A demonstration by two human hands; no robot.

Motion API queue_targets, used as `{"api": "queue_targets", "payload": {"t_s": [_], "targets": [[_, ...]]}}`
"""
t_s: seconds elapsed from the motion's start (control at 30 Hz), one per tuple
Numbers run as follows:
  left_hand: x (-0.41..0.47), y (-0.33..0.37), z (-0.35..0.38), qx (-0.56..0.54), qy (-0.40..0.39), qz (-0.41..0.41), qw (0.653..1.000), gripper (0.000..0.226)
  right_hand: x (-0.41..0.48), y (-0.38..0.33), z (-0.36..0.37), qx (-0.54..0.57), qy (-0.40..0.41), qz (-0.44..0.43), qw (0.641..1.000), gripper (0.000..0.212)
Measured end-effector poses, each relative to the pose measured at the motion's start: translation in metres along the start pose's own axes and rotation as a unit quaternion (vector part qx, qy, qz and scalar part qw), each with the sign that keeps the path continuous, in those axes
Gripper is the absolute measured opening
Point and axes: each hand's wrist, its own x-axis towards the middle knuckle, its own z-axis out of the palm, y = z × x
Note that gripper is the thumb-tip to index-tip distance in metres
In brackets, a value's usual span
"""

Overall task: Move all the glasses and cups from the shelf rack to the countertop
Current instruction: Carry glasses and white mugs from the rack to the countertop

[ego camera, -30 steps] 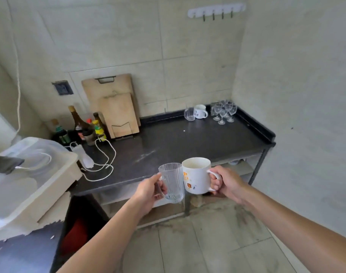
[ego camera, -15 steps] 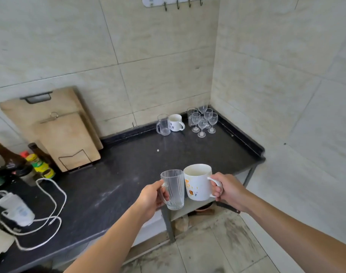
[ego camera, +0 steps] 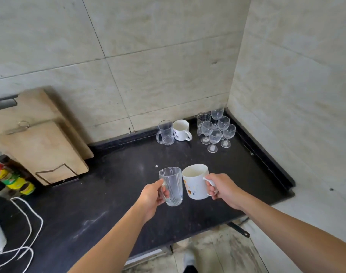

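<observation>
Single head-worn wide-angle view, looking forward and steeply down onto the black countertop (ego camera: 113, 196) from its front edge. Faces the tiled wall corner (ego camera: 230, 95); forearms enter close from the bottom, frame edges bowed.

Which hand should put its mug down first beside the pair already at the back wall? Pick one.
Left. The left hand holds the glass mug roughly below the standing glass mug and white mug; the right hand's white mug sits further right.

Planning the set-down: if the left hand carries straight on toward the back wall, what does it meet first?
Likely the glass mug by the wall; the countertop between looks bare, though depth is unclear.
</observation>
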Motion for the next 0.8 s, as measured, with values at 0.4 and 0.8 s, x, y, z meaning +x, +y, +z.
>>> {"api": "queue_targets", "payload": {"t_s": [0.4,0.8], "targets": [[0.170,0.054,0.006,0.001,0.016,-0.041,0.999,0.042,0.172,-0.050,0.011,-0.052,0.025,0.044,0.997,0.035],[0.247,0.064,0.003,0.033,0.016,-0.054,0.998,0.030,0.252,-0.052,0.009,-0.027,0.041,0.064,0.997,0.034]]}}
